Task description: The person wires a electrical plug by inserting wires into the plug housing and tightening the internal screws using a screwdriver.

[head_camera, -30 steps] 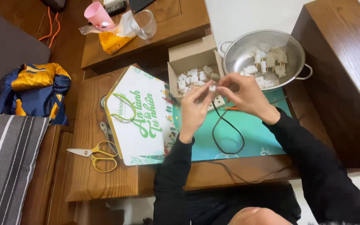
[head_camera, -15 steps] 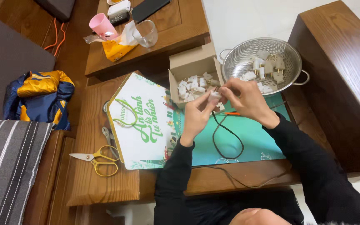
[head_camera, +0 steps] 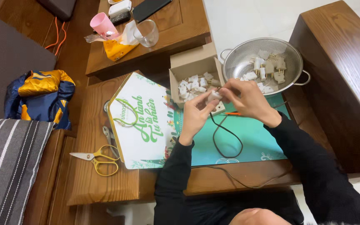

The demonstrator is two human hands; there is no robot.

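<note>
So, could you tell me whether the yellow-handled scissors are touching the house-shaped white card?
Apart: the head view shows bare wood between the scissors and the white card.

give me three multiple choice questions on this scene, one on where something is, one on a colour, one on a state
1. Where do the scissors lie?
A. in the metal colander
B. on the wooden table, left of the white paper bag
C. in the cardboard box

2. What colour is the cup on the far table?
A. pink
B. blue
C. black

3. How is the small white plug held?
A. lying loose on the green mat
B. in the left hand alone
C. between both hands

Answers:
1 B, they lie on wood beside the white paper bag.
2 A, it is plainly pink.
3 C, the left hand and the right hand both pinch it, the black cord hanging below.
</note>
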